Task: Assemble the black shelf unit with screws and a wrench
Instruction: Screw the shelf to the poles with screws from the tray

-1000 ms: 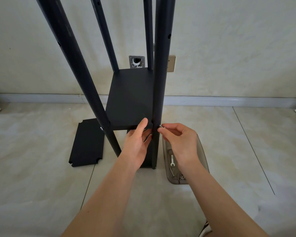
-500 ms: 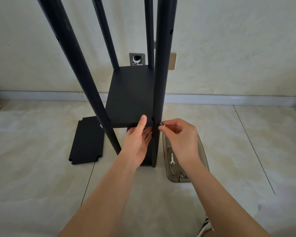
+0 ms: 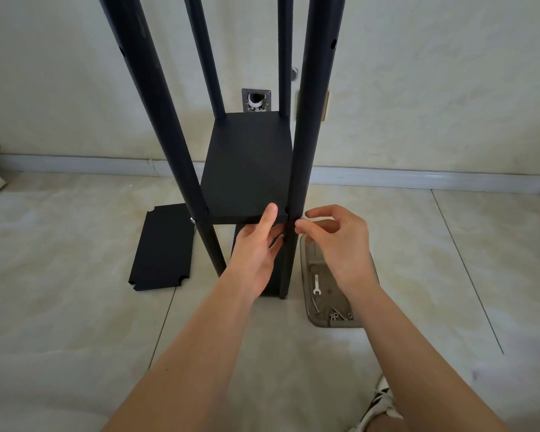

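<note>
Status: black shelf unit point(image 3: 250, 169) stands upright on the floor point(image 3: 75, 338) near the wall, four posts up, one shelf panel point(image 3: 247, 169) mounted low. A screw point(image 3: 192, 220) shows at that panel's front-left corner, so that joint looks done.

Work is now at the front-right corner. Left hand point(image 3: 256, 254) grips the panel's front edge beside the front-right post point(image 3: 303, 151), thumb on top, fingers underneath, steadying it. Right hand point(image 3: 337, 241) pinches something small against the post's outer side at panel height; probably a screw being started by hand, too small to confirm.

Left to do, by my read: finish this corner, check the rear ones (hidden from here), and fit the spare panel point(image 3: 162, 247) lying flat on the floor left of the unit. Post holes higher up are unused.

Wrench point(image 3: 316, 284) sits untouched in the clear tray point(image 3: 306, 254) on the floor right of the unit, with loose screws point(image 3: 337, 314) at the tray's near end. Roughly early-to-mid assembly.
</note>
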